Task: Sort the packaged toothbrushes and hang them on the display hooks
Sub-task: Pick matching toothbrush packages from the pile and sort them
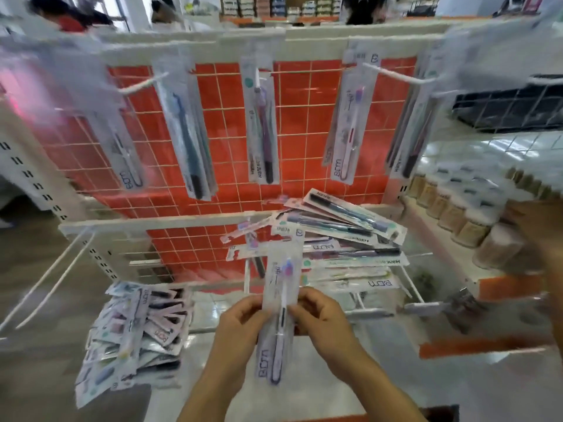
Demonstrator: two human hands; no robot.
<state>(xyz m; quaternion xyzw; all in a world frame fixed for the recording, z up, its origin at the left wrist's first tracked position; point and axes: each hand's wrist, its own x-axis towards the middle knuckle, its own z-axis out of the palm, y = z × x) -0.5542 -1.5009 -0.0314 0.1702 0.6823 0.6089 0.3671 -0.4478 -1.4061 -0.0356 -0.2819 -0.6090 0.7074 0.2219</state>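
Your left hand (243,318) and right hand (320,315) both pinch one upright packaged toothbrush (278,306); the loose pile (335,248) lies just beyond them.

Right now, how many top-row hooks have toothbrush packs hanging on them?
5 clearly: far left, left of centre, centre, right of centre, far right. Blurred packs at the edges may hide more.

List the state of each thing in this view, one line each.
Held toothbrush pack: upright, sealed, pinched on both sides.
Left hand: grips the pack's left edge.
Right hand: grips the pack's right edge.
Loose pack pile: lying flat, jumbled, unhung.
Top-row packs: hanging on hooks.
Lower left packs: hanging, fanned in a bunch.
Lower left hooks: bare.
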